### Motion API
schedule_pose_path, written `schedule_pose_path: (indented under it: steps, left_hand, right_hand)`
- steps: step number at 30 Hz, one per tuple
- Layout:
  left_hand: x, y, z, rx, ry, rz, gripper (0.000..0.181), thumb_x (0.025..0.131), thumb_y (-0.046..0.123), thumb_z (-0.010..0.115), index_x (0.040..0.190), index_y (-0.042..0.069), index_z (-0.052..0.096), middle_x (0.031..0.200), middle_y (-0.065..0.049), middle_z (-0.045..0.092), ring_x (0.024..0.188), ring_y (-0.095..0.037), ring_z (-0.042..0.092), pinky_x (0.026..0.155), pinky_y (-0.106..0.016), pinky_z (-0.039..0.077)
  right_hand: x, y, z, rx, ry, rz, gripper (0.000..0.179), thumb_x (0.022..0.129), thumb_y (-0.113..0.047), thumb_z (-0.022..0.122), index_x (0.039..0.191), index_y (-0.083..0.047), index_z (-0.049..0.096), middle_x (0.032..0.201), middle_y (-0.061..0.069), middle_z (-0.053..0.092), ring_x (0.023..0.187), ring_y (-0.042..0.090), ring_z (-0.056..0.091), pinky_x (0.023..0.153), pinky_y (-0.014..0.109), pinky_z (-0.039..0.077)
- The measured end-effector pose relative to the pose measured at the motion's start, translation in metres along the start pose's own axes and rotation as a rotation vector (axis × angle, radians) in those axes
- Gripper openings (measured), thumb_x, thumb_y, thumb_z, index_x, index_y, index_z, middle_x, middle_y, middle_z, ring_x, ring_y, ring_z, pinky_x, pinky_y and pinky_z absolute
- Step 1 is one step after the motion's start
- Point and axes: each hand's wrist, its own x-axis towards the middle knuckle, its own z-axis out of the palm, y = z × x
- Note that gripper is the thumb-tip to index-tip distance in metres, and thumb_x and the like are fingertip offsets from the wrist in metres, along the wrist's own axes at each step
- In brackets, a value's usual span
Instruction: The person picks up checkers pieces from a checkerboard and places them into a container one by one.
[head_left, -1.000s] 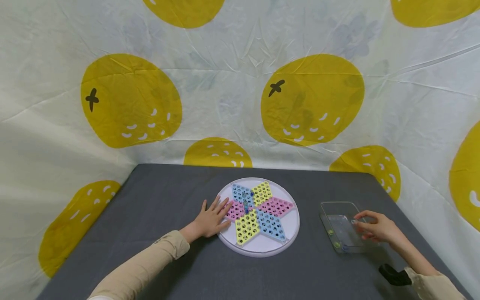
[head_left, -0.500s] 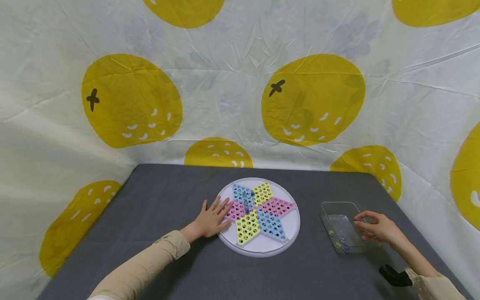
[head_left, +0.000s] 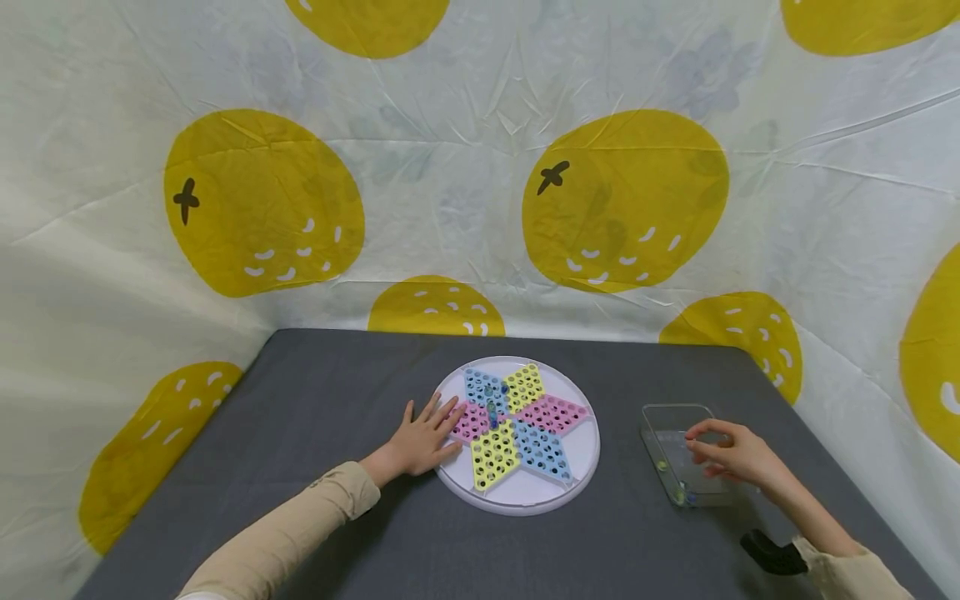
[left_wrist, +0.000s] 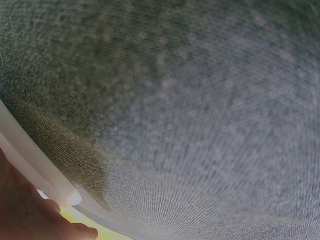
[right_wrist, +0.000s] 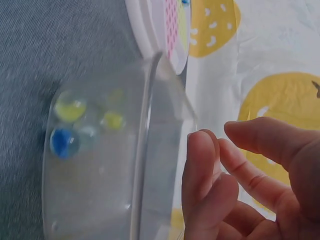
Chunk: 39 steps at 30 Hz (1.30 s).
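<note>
My left hand [head_left: 417,443] lies with fingers spread on the left edge of a round white Chinese checkers board [head_left: 525,502], whose star has pink, yellow and blue points. Several marbles [head_left: 492,413] sit on the star's left part. Over a clear plastic box [head_left: 678,406] to the right is my right hand [head_left: 729,454], thumb and fingers parted and loosely bent around nothing. In the right wrist view, two yellow marbles [right_wrist: 70,107], a blue marble [right_wrist: 63,143] and a pale one [right_wrist: 87,135] cluster inside the box. Only part of the left hand shows in its wrist view, beneath the board rim.
A dark grey cloth [head_left: 360,375] covers the table. White fabric [head_left: 442,208] printed with big yellow fruit hangs behind and along both sides. A black strap [head_left: 774,553] is on the right wrist.
A marble held at the right fingertips has dropped into the box among the others. Afterwards the right hand moved slightly left over the box. The left hand stays put.
</note>
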Motion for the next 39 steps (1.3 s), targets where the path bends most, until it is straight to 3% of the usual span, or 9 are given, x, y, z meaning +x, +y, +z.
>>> schedule_pose_path:
  steps: [21, 33, 39]
  left_hand:
    - [0.000, 0.000, 0.000, 0.014, 0.002, -0.007, 0.062, 0.091, 0.051, 0.031, 0.144, 0.022, 0.015, 0.152, 0.000, 0.012, 0.139, -0.030, 0.005, 0.100, -0.064, 0.012]
    - [0.001, 0.001, 0.000, 0.004, -0.008, -0.011, 0.062, 0.092, 0.051, 0.030, 0.144, 0.021, 0.014, 0.152, 0.000, 0.012, 0.139, -0.030, 0.004, 0.101, -0.064, 0.011]
    - [0.002, 0.000, 0.001, 0.010, -0.008, -0.016, 0.063, 0.092, 0.051, 0.031, 0.144, 0.021, 0.014, 0.152, -0.001, 0.012, 0.139, -0.030, 0.004, 0.101, -0.064, 0.011]
  right_hand:
    - [0.020, -0.042, 0.021, 0.034, -0.044, -0.058, 0.034, 0.087, -0.027, 0.056, 0.108, 0.000, 0.053, 0.075, 0.010, 0.064, 0.060, 0.022, 0.061, 0.049, 0.029, 0.046]
    - [0.042, -0.062, 0.038, 0.049, -0.059, -0.090, 0.027, 0.086, -0.024, 0.058, 0.102, -0.003, 0.057, 0.066, 0.004, 0.061, 0.053, 0.014, 0.057, 0.046, 0.029, 0.044]
    - [0.054, -0.069, 0.051, 0.063, -0.062, -0.079, 0.026, 0.085, -0.022, 0.060, 0.101, -0.003, 0.058, 0.066, 0.005, 0.062, 0.054, 0.015, 0.060, 0.055, 0.032, 0.052]
